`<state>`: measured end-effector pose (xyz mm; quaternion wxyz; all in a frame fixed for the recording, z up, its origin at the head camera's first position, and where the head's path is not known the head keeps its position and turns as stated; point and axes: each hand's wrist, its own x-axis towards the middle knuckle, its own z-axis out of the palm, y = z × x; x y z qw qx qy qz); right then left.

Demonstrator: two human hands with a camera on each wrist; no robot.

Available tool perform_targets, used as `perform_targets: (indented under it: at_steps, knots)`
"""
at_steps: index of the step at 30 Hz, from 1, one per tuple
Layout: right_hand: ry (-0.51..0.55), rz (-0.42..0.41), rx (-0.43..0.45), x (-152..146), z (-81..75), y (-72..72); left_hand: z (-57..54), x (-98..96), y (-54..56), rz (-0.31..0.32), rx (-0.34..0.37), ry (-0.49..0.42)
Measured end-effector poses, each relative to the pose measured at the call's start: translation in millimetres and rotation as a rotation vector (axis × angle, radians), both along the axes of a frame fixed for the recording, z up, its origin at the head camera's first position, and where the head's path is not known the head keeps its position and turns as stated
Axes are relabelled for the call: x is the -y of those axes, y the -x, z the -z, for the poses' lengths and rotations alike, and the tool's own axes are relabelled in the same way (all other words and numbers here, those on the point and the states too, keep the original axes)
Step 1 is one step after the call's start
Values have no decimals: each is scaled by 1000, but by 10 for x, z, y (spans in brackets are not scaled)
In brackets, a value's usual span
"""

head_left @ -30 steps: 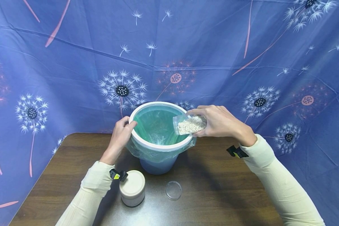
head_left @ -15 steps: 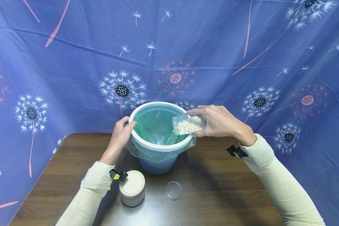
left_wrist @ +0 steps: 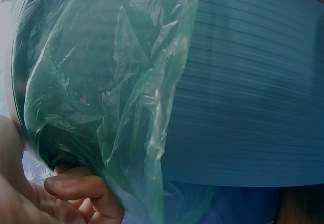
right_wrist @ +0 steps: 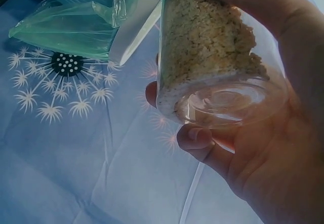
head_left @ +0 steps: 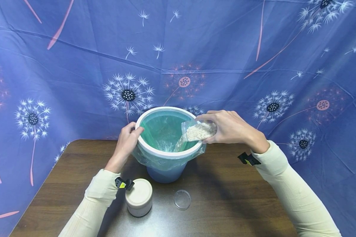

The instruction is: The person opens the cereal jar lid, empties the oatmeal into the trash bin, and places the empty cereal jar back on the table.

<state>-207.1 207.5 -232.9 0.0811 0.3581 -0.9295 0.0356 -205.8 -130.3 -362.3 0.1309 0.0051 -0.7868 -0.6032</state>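
Observation:
A blue trash can (head_left: 166, 172) with a white rim ring (head_left: 163, 153) stands on the table, lined with a translucent green bag (left_wrist: 111, 82). My left hand (head_left: 126, 141) grips its rim at the left, thumb on top and fingers curled outside. At the right of the rim, my right hand (head_left: 228, 128) holds a clear plastic jar (right_wrist: 212, 57) tipped over the opening, mouth toward the left. Pale flakes, like oats (head_left: 200, 131), fill much of the jar, and a stream of them falls into the bag. The bottom of the bag is partly hidden by the front rim.
A cream lidded canister (head_left: 139, 197) stands in front of the trash can, close to the left wrist. To its right a round clear lid (head_left: 182, 199) lies flat on the brown wooden table (head_left: 231, 204). A blue dandelion-print cloth (head_left: 213, 49) hangs behind.
Flakes now spill from the jar's mouth in a thicker stream, and those inside have shifted slightly toward the mouth. Both hands and the trash can keep their places.

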Motion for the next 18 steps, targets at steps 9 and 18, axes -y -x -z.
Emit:
perform_targets:
  at_steps: [9, 18]
  knots:
    - [-3, 0, -6, -3, 2, 2, 2, -3, 1, -3, -3, 1]
    - [-14, -6, -4, 7, -16, 4, -7, -5, -5, -3, 4, -1]
